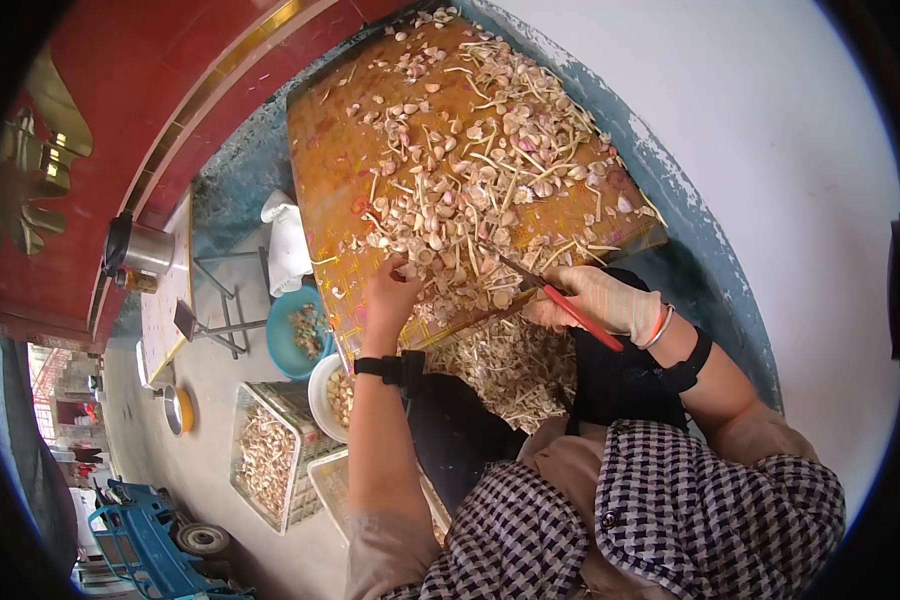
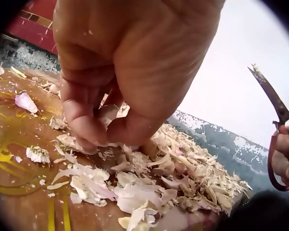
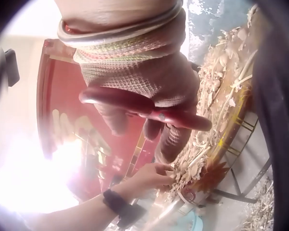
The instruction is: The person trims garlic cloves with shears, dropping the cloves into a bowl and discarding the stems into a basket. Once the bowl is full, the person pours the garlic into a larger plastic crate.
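Note:
My bare left hand [image 1: 392, 298] is low over the near left edge of the garlic pile [image 1: 460, 200], fingers curled inward. In the left wrist view its thumb and fingertips pinch a pale garlic clove [image 2: 107, 113], mostly hidden by the fingers. Papery garlic skins [image 2: 135, 195] and trimmed root ends [image 2: 37, 154] lie just beneath. My right hand [image 1: 615, 300], in a knitted glove, grips scissors [image 1: 592, 325] by their red handles. Their blades point toward the pile, and in the left wrist view the blade tips stand apart from the left hand.
The patterned tabletop [image 1: 320, 130] meets a white wall at right. Below its near edge lies a heap of garlic stalks [image 1: 505, 370]. On the left floor stand a teal basin [image 1: 280, 335], a white bowl [image 1: 320, 400] and a crate [image 1: 292, 490] of garlic.

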`<action>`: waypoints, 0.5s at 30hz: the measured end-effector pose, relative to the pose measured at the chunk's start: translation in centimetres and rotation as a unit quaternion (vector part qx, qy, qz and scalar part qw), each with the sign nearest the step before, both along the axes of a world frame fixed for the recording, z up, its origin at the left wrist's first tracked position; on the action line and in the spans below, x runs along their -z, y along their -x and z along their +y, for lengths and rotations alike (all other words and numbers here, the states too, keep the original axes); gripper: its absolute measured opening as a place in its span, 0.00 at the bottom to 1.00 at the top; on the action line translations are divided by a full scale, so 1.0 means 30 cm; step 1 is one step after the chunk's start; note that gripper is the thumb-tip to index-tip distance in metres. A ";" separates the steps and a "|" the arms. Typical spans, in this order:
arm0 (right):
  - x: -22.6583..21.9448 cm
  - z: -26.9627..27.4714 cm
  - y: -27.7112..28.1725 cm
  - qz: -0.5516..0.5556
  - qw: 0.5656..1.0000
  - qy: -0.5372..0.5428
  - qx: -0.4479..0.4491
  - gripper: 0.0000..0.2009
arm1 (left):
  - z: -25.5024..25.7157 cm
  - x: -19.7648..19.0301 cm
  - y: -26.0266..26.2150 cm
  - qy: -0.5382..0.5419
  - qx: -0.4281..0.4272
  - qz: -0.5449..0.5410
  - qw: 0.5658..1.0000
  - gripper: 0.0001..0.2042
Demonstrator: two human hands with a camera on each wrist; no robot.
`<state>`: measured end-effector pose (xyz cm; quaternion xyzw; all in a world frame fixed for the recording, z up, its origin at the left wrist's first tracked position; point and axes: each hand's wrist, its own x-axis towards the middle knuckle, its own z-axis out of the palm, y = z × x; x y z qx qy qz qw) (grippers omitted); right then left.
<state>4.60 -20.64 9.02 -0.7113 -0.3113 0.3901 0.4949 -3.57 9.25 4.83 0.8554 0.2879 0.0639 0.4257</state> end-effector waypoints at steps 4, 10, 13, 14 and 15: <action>-0.038 0.020 0.010 0.021 0.998 0.049 -0.029 0.27 | 0.002 0.001 0.100 0.382 -0.083 -0.153 0.907 0.17; 0.003 0.068 0.065 -0.131 0.987 0.075 -0.053 0.32 | -0.097 -0.014 0.187 0.664 -0.091 -0.283 0.686 0.11; -0.020 0.053 0.086 -0.136 0.987 0.078 -0.034 0.31 | -0.125 0.002 0.223 0.681 -0.053 -0.292 0.670 0.12; -0.018 0.047 0.092 -0.137 0.987 0.079 -0.035 0.31 | -0.146 -0.017 0.229 0.669 -0.051 -0.282 0.686 0.10; -0.013 0.039 0.097 -0.150 0.987 0.060 -0.023 0.27 | -0.168 -0.039 0.236 0.657 -0.049 -0.271 0.701 0.09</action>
